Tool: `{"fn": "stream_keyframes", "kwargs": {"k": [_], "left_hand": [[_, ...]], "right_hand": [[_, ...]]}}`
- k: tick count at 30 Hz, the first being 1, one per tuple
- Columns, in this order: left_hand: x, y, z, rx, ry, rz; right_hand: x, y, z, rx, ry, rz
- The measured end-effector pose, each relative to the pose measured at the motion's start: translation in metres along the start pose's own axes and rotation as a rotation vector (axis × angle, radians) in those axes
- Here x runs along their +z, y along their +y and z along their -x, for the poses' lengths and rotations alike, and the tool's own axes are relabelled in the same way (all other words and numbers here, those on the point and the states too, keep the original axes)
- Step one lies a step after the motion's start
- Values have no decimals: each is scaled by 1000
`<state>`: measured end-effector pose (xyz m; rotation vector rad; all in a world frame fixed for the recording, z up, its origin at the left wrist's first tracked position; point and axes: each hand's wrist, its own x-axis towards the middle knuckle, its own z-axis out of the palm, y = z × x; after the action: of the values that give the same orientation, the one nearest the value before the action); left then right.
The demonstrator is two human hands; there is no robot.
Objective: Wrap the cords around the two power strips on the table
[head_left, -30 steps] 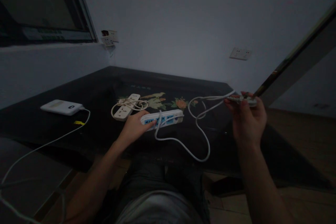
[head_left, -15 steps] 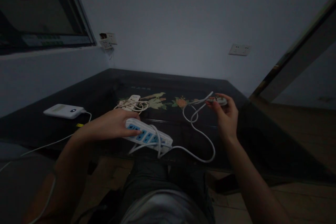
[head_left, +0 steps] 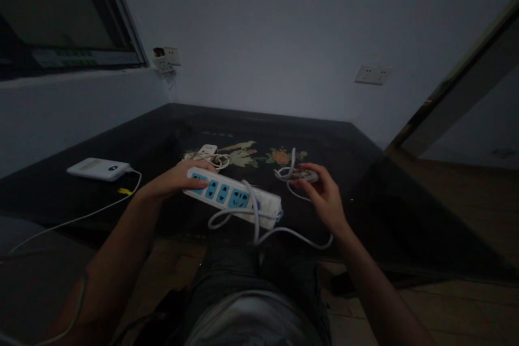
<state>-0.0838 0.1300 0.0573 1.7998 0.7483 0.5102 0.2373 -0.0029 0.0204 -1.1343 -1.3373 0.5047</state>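
My left hand (head_left: 178,177) grips the left end of a white power strip (head_left: 233,199) with blue sockets, held just above the near edge of the dark table (head_left: 357,173). Its white cord (head_left: 284,233) is looped around the strip's right part and hangs in a slack curve below. My right hand (head_left: 320,192) is closed on the cord's plug (head_left: 308,175), to the right of the strip, with a small coil of cord beside it.
A second cream power strip (head_left: 205,154) with bundled cord lies behind my left hand. A white power bank (head_left: 98,168) with a cable sits at the left. Wall sockets (head_left: 372,74) are on the back wall. My legs are below the table edge.
My left hand lifted and turned the strip up off the table. My right hand brought the plug in from the far right toward the strip, and the cord now wraps it.
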Motion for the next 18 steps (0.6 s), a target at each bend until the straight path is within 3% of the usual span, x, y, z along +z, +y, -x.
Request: {"fn": "stream_keyframes", "kwargs": {"k": [4,8,13,18], "left_hand": [[18,-1,-8,96,288,123],[35,12,-11,144,482,-26],[52,23,-11,187,549,-171],[53,20,-14,193,594,-261]], "right_hand": [[5,-6,16,113,-62,15],[11,-3,29,202,-35,-2],[25,10,40,221,-74,79],[35,19,48,277,-44,66]]}}
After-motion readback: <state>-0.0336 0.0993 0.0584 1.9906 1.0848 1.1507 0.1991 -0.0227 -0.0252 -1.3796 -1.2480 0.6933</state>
